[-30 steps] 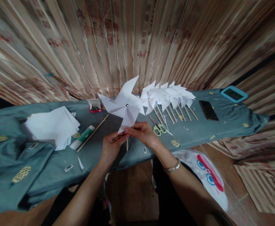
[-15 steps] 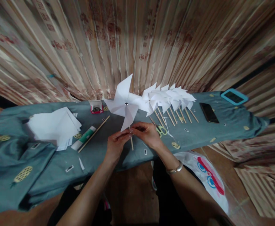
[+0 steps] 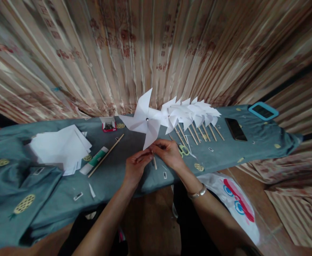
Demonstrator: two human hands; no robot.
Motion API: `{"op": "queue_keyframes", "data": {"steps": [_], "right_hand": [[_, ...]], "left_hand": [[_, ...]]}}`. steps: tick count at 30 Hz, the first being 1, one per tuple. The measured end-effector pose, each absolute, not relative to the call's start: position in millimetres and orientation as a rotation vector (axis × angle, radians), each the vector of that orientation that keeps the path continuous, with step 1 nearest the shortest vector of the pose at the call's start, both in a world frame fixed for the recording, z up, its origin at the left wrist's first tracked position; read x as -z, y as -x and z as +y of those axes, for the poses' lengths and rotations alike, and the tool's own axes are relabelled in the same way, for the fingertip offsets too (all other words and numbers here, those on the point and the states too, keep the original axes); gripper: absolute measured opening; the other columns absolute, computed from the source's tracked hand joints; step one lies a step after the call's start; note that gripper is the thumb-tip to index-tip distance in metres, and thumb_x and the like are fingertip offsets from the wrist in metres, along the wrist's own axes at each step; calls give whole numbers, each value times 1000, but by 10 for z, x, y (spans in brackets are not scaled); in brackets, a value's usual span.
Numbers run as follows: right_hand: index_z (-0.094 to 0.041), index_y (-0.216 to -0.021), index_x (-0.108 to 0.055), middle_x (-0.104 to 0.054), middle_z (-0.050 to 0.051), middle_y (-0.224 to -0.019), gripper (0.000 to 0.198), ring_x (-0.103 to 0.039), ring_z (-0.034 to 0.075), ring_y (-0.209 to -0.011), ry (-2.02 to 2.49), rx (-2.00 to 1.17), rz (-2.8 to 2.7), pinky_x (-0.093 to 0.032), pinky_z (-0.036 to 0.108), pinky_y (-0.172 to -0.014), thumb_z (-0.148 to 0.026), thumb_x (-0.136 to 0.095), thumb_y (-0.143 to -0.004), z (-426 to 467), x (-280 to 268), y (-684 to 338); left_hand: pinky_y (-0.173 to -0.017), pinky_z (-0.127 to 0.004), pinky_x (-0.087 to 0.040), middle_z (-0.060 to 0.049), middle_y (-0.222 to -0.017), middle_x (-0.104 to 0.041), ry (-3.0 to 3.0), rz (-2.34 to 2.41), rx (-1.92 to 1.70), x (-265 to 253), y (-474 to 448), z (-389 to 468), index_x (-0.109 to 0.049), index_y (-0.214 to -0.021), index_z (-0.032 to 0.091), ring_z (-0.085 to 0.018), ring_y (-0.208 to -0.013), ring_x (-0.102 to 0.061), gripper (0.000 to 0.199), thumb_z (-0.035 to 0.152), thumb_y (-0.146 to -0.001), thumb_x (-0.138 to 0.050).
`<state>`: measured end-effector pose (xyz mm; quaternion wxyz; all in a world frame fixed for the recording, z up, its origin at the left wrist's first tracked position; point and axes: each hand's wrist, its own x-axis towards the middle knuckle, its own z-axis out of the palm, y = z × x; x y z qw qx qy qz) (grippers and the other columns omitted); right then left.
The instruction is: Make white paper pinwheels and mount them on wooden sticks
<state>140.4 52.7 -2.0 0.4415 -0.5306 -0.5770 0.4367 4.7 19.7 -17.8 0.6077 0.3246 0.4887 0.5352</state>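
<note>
A white paper pinwheel (image 3: 142, 117) with a shiny pin at its centre stands upright before me on a thin wooden stick (image 3: 155, 163). My left hand (image 3: 137, 167) pinches that stick just under the blades. From the other side, my right hand (image 3: 168, 151) closes its fingertips on the stick at the same spot, touching the left fingers. The fingers hide most of the stick; its lower end shows below them. Behind and to the right, several finished-looking pinwheels (image 3: 190, 112) lie overlapping in a row, their sticks pointing toward me.
On the cloth-covered table (image 3: 118, 177) are a paper stack (image 3: 61, 147), a glue tube (image 3: 94, 160), a loose stick (image 3: 106, 155) and a red box of pins (image 3: 109, 125). Green-handled scissors (image 3: 184, 150), a phone (image 3: 236, 129) and a blue-framed device (image 3: 263, 111) lie rightward. A curtain (image 3: 145, 53) hangs behind.
Both hands and the held pinwheel have shifted slightly right and down in the picture. The grip stays on the stick, and the things on the table lie as before.
</note>
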Motion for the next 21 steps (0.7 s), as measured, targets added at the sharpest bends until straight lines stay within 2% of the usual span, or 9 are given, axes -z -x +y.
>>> {"op": "queue_keyframes", "data": {"steps": [6,12,17,21], "right_hand": [[-18,-70,-72,-65,0,-60,23,-53,12,-53,1501,-720,-1499,-39,25,-55,-39,-65,-76,671,-73,-1687],[-19,-79,-76,-74,4,-72,23,-67,19,-69,1906,-254,-1654,-42,27,-63,-35,-61,-83,821,-216,-1962],[-20,-96,-77,-78,10,-96,27,-72,24,-91,2154,-135,-1805,-47,29,-74,-34,-56,-89,930,-257,-2027],[-20,-103,-76,-76,12,-103,30,-71,26,-97,2288,-100,-1887,-49,31,-79,-34,-53,-91,1030,-204,-2031]], "left_hand": [[-91,-36,-51,-6,-86,-77,-761,1113,-1228,195,-16,202,-77,-86,18,-21,-88,-70,37,33,-54,-86],[-92,-36,-50,-6,-86,-76,-728,1102,-1231,231,16,178,-77,-86,17,-21,-87,-69,39,36,-53,-87],[-87,-33,-51,-5,-84,-76,-733,1111,-1220,219,35,160,-77,-85,18,-19,-84,-69,38,36,-53,-87],[-86,-32,-52,-4,-83,-76,-728,1124,-1221,212,33,151,-77,-84,18,-18,-83,-69,33,32,-55,-85]]}}
